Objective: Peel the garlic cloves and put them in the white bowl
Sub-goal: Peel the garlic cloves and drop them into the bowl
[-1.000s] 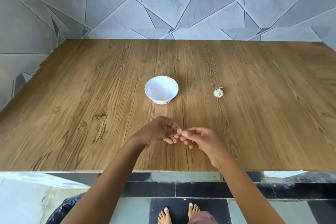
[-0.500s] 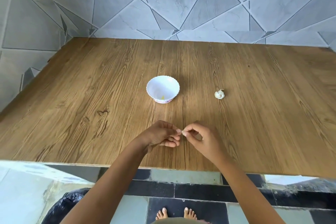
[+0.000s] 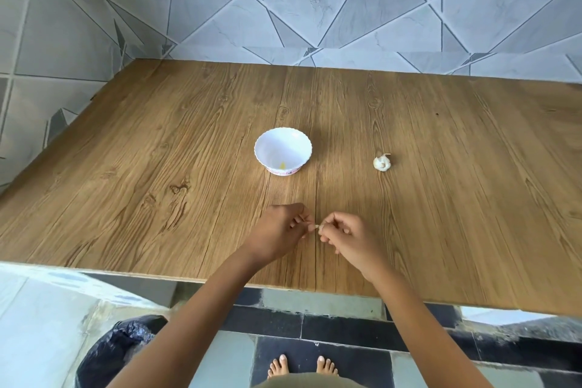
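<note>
Low in the frame's centre, the left hand and right hand meet fingertip to fingertip, both pinching a small clove between them above the tabletop. The bowl stands directly up-frame, slightly nearer the left hand. The remaining garlic lies to the bowl's right, up-frame of the right hand.

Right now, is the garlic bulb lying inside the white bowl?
No, the garlic bulb lies on the table right of the white bowl, apart from it.
</note>
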